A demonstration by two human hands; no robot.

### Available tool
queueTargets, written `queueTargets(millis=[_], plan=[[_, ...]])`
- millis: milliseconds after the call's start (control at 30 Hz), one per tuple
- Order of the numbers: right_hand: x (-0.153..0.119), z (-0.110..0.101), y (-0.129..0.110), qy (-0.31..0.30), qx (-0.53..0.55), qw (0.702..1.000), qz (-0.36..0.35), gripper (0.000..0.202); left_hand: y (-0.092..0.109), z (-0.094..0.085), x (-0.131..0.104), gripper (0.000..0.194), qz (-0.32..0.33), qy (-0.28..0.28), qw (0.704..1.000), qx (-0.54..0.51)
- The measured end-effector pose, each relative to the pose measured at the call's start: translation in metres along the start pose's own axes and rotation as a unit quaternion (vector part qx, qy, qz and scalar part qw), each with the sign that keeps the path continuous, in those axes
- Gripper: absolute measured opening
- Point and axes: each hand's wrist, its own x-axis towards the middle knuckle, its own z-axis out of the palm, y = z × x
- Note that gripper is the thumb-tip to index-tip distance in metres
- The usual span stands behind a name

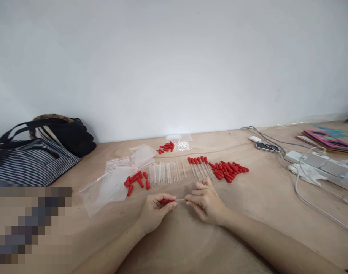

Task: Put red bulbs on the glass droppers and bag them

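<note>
My left hand (155, 211) pinches a red rubber dropper bulb (166, 201) near the table's front middle. My right hand (206, 203) grips a thin clear glass dropper tube (180, 200), which lies level between the two hands with one end at the bulb's mouth. How far the tube goes into the bulb is hidden by my fingers. Just beyond my right hand, several droppers with red bulbs (198, 161) lie side by side. Loose clear tubes (164, 173) form a row to their left. Loose red bulbs lie in a left group (140, 182) and a larger right pile (228, 169).
Clear zip bags (107, 190) lie at left. Farther back are more red bulbs (166, 147) and clear tubes (181, 146). A striped bag (34, 163) stands far left. To the right are a phone (266, 147), a power strip (339, 173), cables and colourful boards (330, 140).
</note>
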Motion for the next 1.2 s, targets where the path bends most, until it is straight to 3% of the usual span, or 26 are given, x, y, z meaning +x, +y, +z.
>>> queueTargets(millis=[167,267,367,500,633,833,967,1100,1200], plan=[[0.000,0.000,-0.002,-0.026,-0.036,0.999,0.005,0.018,0.001,-0.001,0.002,0.015,0.027,-0.016,0.998,0.047],[0.000,-0.002,-0.001,-0.016,-0.047,0.997,0.053,0.016,0.007,-0.007,0.004,0.033,0.049,-0.016,0.994,0.095],[0.005,-0.006,0.010,0.015,-0.064,0.982,0.177,0.019,0.010,-0.020,0.008,0.047,0.086,0.052,0.976,0.195],[0.021,-0.008,0.034,0.042,-0.107,0.924,0.365,0.026,0.007,-0.044,0.017,0.023,0.130,0.143,0.930,0.312],[0.039,-0.002,0.047,0.019,-0.146,0.877,0.456,0.029,0.004,-0.063,0.024,0.019,0.130,0.196,0.906,0.351],[0.049,0.009,0.053,0.003,-0.148,0.866,0.478,0.025,0.005,-0.071,0.024,0.017,0.093,0.209,0.893,0.389],[0.047,0.009,0.054,0.000,-0.146,0.865,0.481,0.024,0.007,-0.079,0.025,0.020,0.058,0.213,0.866,0.449],[0.050,0.008,0.047,0.020,-0.154,0.885,0.440,0.025,0.011,-0.095,0.026,0.028,0.005,0.204,0.833,0.514],[0.060,0.012,0.036,-0.009,-0.156,0.901,0.406,0.026,0.014,-0.103,0.025,0.035,-0.034,0.198,0.825,0.529]])
